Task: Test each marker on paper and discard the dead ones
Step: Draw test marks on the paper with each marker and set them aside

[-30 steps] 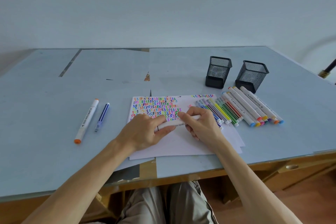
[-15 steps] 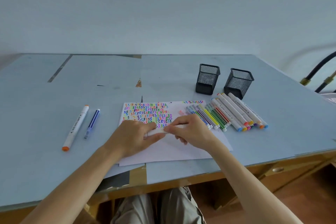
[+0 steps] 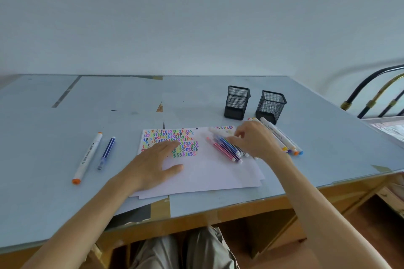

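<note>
1. White paper (image 3: pixel 207 170) at six o'clock on the table (image 3: pixel 328 137), pinned by the left hand (image 3: pixel 157 164): flat, fingers spread, holding nothing, fingertips on the coloured squiggles (image 3: pixel 170 142).
2. At two o'clock of the sheet, right hand (image 3: pixel 253 140), with fingers bent down over the row of thin markers (image 3: pixel 227 148) and a white marker (image 3: pixel 218 131) at the fingertips. Cannot tell through the blur whether pinched or already let go.
3. Could knock the thin markers, lying loose side by side on the paper's corner, and send them rolling toward six o'clock and off the table edge. Would take only a sweep of those bent fingers across the row.
4. Could mix tested with untested, as the white marker sits just beside the row with no clear gap. Would mean retesting, or a dead one slipping through.
5. Could smear any ink not yet dry, given the left hand resting on the marks.
6. Well apart at nine o'clock: orange-tipped marker (image 3: pixel 87 157) and blue pen (image 3: pixel 106 153), probably the rejects. At one o'clock, two mesh cups (image 3: pixel 237 102); just beside them, thick markers (image 3: pixel 282 137), partly hidden by the right hand.
7. Against half a second ago: no longer joined on the white marker at the paper's middle. Left now let go and laid flat, right gone out to two o'clock with the marker. Also shows more of the bed rail (image 3: pixel 371 85) at three o'clock.
</note>
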